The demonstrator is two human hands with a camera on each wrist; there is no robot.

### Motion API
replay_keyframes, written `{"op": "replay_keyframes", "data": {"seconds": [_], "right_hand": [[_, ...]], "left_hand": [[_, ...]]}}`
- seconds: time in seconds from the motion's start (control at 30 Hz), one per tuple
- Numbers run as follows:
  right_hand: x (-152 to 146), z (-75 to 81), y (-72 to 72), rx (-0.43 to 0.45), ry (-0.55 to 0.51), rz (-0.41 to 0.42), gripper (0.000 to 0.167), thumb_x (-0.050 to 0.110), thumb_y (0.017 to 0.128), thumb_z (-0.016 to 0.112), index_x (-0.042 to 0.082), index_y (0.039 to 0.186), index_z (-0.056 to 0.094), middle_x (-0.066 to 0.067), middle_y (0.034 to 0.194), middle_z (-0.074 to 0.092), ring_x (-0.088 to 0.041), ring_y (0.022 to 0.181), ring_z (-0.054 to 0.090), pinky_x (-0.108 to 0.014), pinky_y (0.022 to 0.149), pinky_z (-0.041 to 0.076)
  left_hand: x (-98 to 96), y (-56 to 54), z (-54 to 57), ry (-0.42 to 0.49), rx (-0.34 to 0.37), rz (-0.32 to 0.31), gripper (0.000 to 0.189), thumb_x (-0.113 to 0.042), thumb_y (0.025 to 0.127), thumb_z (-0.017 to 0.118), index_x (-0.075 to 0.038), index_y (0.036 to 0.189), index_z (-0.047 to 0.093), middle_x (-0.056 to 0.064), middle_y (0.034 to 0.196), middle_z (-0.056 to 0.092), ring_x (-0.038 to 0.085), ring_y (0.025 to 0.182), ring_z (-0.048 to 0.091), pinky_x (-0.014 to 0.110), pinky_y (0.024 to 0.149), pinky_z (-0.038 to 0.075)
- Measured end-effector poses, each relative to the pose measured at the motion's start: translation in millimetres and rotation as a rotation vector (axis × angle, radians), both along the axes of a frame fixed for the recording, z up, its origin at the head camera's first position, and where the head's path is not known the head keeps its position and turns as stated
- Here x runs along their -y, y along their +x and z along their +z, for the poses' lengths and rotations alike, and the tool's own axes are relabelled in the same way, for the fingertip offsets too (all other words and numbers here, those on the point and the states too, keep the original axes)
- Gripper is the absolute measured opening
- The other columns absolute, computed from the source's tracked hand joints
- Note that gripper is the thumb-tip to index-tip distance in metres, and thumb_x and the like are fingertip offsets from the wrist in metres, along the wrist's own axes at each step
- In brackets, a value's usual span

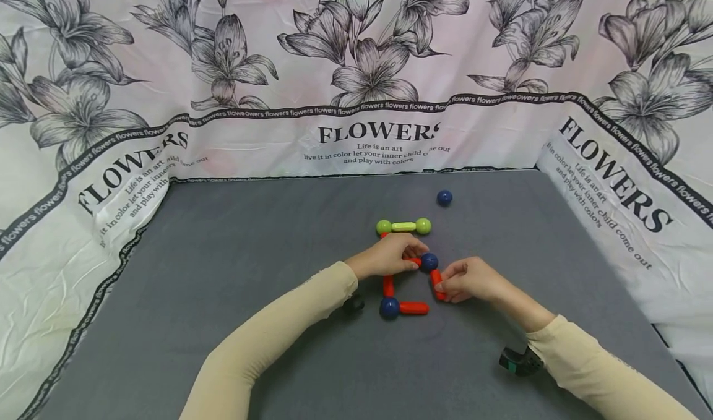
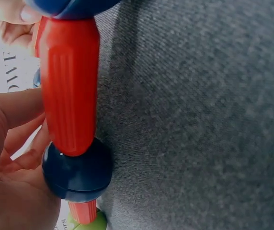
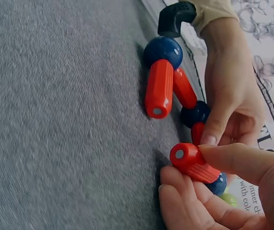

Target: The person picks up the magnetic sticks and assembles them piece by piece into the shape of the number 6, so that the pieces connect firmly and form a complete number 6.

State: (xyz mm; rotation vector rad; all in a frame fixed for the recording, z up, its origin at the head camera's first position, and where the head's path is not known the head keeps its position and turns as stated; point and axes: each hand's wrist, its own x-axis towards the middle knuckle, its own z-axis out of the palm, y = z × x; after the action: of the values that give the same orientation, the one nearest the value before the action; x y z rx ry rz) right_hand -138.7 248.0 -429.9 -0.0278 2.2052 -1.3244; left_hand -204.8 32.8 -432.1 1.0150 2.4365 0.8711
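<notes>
My right hand (image 1: pixel 473 279) pinches a red magnetic rod (image 3: pixel 197 164) between thumb and fingers; the rod's far end meets a blue ball (image 1: pixel 429 261). My left hand (image 1: pixel 390 256) holds the short red rod (image 1: pixel 413 261) on that ball's left side, its fingers partly hiding it. Beneath the left hand, an upright line of red rods (image 2: pixel 71 86) runs through a dark blue ball (image 2: pixel 77 172), which the hand partly covers in the head view. At the near end sits a blue ball (image 1: pixel 389 308) with a red rod (image 1: pixel 414 308) pointing right.
At the line's far end, a yellow-green rod (image 1: pixel 403 227) joins a green ball (image 1: pixel 384 227) and another green ball (image 1: pixel 423 226). A loose blue ball (image 1: pixel 444 198) lies farther back on the grey tabletop (image 1: pixel 250 228). Flower-printed cloth (image 1: pixel 367 141) borders the table.
</notes>
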Motion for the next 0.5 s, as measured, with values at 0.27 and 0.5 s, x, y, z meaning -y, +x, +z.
{"op": "replay_keyframes", "data": {"seconds": [0.27, 0.5], "right_hand": [[3.9, -3.8, 3.5, 0.016, -0.03, -0.02, 0.024, 0.017, 0.086, 0.074, -0.003, 0.099, 0.071, 0.0, 0.076, 0.074, -0.011, 0.07, 0.071, -0.031, 0.069, 0.061], [8.3, -4.3, 2.2, 0.027, -0.033, -0.033, 0.024, 0.018, 0.087, 0.074, -0.003, 0.098, 0.07, 0.001, 0.074, 0.074, -0.011, 0.068, 0.07, -0.032, 0.069, 0.061]], "left_hand": [[-1.5, 0.4, -2.3, -0.028, -0.034, -0.008, 0.035, -0.01, 0.091, 0.071, -0.009, 0.126, 0.067, 0.005, 0.118, 0.07, 0.013, 0.102, 0.067, 0.014, 0.085, 0.052], [-0.1, 0.5, -2.2, -0.005, -0.021, 0.001, 0.034, -0.008, 0.091, 0.07, -0.007, 0.125, 0.067, 0.006, 0.117, 0.07, 0.015, 0.103, 0.068, 0.015, 0.085, 0.053]]}}
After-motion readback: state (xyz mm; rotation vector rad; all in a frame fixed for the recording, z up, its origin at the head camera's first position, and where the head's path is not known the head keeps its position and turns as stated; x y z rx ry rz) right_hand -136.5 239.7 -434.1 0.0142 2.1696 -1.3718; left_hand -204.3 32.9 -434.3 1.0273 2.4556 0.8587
